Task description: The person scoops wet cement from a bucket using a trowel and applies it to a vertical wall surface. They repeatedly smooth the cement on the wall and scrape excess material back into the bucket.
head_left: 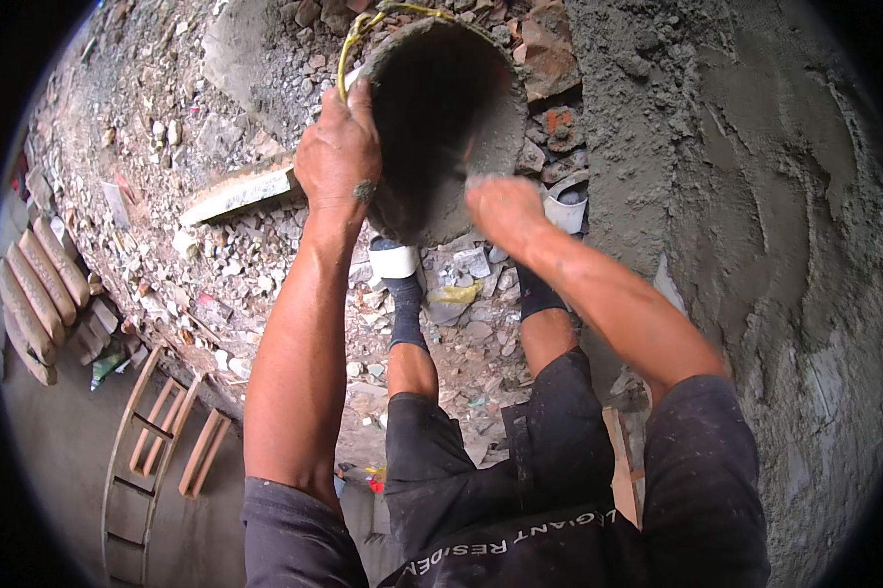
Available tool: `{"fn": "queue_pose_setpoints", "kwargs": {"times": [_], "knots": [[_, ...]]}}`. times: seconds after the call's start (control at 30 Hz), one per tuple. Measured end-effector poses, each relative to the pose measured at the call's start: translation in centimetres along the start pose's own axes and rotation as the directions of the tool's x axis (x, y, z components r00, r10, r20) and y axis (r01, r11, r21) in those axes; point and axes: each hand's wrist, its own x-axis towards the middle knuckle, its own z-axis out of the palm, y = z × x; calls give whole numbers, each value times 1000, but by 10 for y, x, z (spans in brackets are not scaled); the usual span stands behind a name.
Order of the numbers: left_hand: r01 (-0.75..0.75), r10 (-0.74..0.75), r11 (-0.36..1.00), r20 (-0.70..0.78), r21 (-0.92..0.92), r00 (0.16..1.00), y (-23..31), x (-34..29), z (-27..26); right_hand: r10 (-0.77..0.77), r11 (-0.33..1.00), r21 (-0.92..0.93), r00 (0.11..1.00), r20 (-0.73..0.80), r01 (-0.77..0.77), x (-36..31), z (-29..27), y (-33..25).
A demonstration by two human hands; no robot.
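A mortar-caked bucket is tipped so that its dark mouth faces me. A yellow cord handle loops over its far side. My left hand is closed on the bucket's left rim, near the end of the cord, with a grey mortar blob on the wrist. My right hand is a closed fist at the lower right of the mouth. Motion blurs it, and whatever it grips, reaching into the bucket, cannot be made out.
Wet grey mortar covers the surface on my right. Stony rubble lies underfoot, with a pale board on it. Filled sacks, a ladder and small wooden frames are at the left.
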Motion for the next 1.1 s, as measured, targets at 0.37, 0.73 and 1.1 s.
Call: {"fn": "queue_pose_setpoints", "kwargs": {"times": [0.37,0.73,1.1], "knots": [[42,-37,986,35,-159,999,-34,21,4,164,802,586,986,-24,-119,-54,-29,28],[-34,33,994,-12,-106,999,-27,36,-2,765,91,929,623,165,-358,-82,-155,223],[5,-5,1000,-12,5,1000,-9,21,2,845,465,699,509,-166,-543,-60,-71,237]]}}
